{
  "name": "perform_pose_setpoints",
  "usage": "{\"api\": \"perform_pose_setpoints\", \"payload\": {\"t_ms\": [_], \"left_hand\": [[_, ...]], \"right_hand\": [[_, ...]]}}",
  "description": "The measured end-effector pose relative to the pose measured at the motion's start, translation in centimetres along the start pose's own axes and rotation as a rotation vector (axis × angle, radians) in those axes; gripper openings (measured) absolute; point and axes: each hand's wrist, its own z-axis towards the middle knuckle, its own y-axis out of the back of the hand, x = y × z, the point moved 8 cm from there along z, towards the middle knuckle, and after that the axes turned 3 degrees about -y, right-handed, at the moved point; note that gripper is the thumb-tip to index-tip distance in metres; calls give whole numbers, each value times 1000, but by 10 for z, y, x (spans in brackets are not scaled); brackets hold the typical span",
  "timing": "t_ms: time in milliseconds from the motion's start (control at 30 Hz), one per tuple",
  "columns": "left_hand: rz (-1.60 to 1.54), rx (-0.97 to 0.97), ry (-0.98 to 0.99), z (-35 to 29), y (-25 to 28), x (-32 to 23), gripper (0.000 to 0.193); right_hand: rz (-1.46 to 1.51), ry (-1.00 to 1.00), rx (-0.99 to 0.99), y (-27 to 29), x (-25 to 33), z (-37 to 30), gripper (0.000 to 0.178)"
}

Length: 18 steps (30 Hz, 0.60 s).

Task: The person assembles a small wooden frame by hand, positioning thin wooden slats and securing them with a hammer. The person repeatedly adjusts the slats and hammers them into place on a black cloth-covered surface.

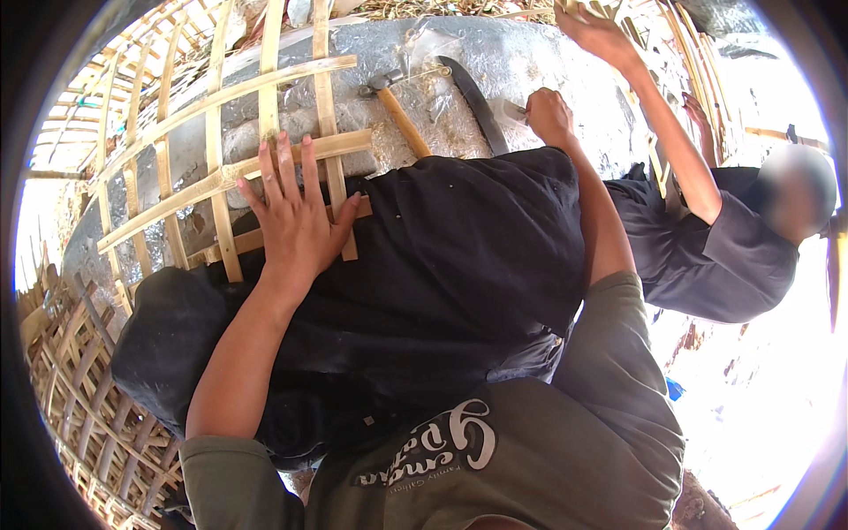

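Bamboo lattice (215, 132): located across the upper left, its lower edge against the person's dark trousers (424, 247). Strips cross with open gaps and free ends. Judged risk: pressure at one crossing could slide a strip out of line, and rough ends could splinter into skin or snag cloth.

Left hand (300, 216): flat on the right part of the lattice, fingers spread apart, clamped on nothing. A strip that shifts under this palm could pinch the fingers.

Hammer (402, 121): lies just right of the lattice, wooden handle toward the trousers. A sideways push of the lattice could knock it.

Dark curved blade (477, 106): lies right of the lattice, beyond the hammer, unsheathed. Principal hazard: a reach made without looking, or a leg shifted, could meet its edge.

Right hand (552, 119): farther right of the lattice, past the blade, fingers curled. Whether they are clamped on the pale flat piece (512, 112) beside them cannot be told from this angle.

Co-worker (733, 238): far right of the lattice, one arm raised toward pale strips. A strip swung leftward could strike the right hand.
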Motion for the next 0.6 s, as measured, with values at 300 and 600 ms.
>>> {"api": "perform_pose_setpoints", "payload": {"t_ms": [300, 600], "left_hand": [[-10, 5, 6, -1, 0, 1, 92], [2, 18, 8, 0, -1, 0, 91]], "right_hand": [[192, 24, -20, 10, -4, -10, 12], [366, 33, -2, 2, -25, -9, 16]]}}
